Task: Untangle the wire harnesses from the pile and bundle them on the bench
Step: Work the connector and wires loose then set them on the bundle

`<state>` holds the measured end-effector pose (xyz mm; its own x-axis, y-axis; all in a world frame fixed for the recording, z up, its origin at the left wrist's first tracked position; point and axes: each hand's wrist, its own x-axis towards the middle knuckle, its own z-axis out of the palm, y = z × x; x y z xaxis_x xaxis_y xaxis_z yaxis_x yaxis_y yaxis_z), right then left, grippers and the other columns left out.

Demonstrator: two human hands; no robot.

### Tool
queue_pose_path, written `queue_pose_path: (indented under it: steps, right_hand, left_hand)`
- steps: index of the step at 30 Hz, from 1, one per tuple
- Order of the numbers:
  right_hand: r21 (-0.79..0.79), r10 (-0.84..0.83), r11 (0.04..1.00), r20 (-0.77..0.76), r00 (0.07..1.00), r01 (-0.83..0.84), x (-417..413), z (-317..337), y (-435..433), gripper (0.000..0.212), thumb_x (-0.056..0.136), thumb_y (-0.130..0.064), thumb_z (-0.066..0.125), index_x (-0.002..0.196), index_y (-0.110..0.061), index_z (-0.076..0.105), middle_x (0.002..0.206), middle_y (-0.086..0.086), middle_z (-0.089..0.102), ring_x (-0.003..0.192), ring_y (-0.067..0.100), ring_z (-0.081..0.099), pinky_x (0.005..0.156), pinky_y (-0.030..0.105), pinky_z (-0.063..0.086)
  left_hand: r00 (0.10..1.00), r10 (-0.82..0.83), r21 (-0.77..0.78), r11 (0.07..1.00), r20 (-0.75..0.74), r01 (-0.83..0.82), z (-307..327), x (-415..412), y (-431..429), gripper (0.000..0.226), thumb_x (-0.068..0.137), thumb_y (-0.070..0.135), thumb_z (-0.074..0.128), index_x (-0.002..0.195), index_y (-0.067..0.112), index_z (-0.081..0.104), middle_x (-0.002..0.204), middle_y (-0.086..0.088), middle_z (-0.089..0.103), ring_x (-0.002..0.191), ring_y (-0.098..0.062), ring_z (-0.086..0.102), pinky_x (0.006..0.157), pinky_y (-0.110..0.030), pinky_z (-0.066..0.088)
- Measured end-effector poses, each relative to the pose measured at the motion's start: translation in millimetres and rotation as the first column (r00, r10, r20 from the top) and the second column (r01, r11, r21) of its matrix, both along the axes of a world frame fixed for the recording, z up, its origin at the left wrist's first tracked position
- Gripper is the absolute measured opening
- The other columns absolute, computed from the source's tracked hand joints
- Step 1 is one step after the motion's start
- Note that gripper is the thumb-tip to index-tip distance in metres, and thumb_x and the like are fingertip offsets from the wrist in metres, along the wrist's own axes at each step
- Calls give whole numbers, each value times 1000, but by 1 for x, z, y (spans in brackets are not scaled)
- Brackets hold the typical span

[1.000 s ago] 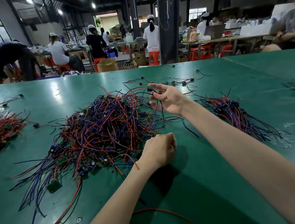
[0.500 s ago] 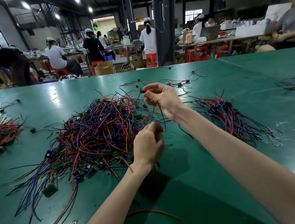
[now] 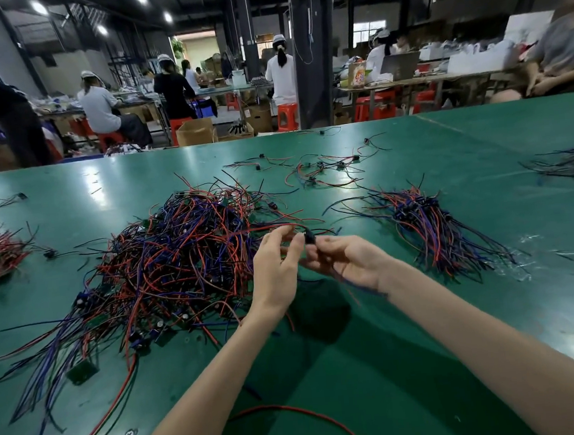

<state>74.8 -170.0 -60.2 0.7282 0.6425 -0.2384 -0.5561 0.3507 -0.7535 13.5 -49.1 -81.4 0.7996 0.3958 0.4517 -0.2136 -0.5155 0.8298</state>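
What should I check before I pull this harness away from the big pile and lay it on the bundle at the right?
1. Grip on the harness: ok. The left hand and right hand both pinch it at its black plug.
2. Harness free of the pile: cannot tell. Its wires run back toward the tangle.
3. Bundle ready to receive it: ok. It lies right of the hands.
4. Path to the bundle: ok. Only bare bench lies between.
5. Stray red wire near the front: not ok. It lies alone.

Red, blue and black wire pile [image 3: 179, 260] on a glossy green bench [image 3: 393, 363].
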Motion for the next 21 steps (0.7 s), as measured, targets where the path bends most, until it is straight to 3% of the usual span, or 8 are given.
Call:
queue_pose_path:
  steps: [2,6,9,11,13,16,21]
  right_hand:
    - [-25,93,996,63,994,-91,-10,-4,-1,20,97,5,33,91,3,52,64,13,61,52,18,62,57,31,58]
    - [-42,161,987,170,972,-156,-20,-5,-2,16,95,5,39,91,8,54,67,17,58,52,20,59,58,34,57]
    - [-171,180,975,260,949,-138,-22,-5,-3,16,93,5,44,86,6,58,64,15,62,49,19,61,56,33,58]
    - [-238,221,960,307,926,-150,-24,-5,-6,20,93,4,46,80,1,60,63,14,64,48,18,62,52,31,56]
    - [-301,247,943,353,902,-141,-24,-5,-7,20,91,2,52,75,-5,62,66,12,66,50,16,63,49,26,52]
    - [-366,266,924,406,874,-111,-26,-4,-7,8,90,-13,60,84,-9,64,74,8,68,60,15,63,56,28,51]
    - [-447,208,894,480,852,34,-31,-6,-1,28,90,-36,59,90,-9,65,71,1,68,60,11,62,45,17,36]
  left_hand:
    - [1000,7,-56,998,11,-7,0,0,2,21,95,20,58,111,9,65,107,-5,64,101,-20,60,92,-33,47]
    - [999,-29,-265,964,-20,23,4,-1,5,9,90,18,64,83,21,68,78,2,67,70,-12,59,72,-31,50]
    - [992,-109,-536,843,-66,57,9,-1,3,15,90,13,64,76,15,68,66,-6,60,55,-19,52,52,-29,45]
    - [988,-141,-619,782,-59,74,11,-1,3,13,89,10,63,77,11,69,68,-5,63,55,-14,55,47,-23,47]
    - [986,-152,-619,781,-61,83,13,-2,5,11,87,8,65,78,9,70,68,-2,67,56,-10,59,49,-20,50]
    - [982,-173,-602,794,-81,90,14,-3,8,10,85,8,67,77,7,71,65,-1,70,55,-10,62,52,-20,53]
    - [965,-234,-612,782,-115,117,15,-4,8,4,81,8,71,79,5,70,66,-4,71,54,-10,62,54,-19,53]
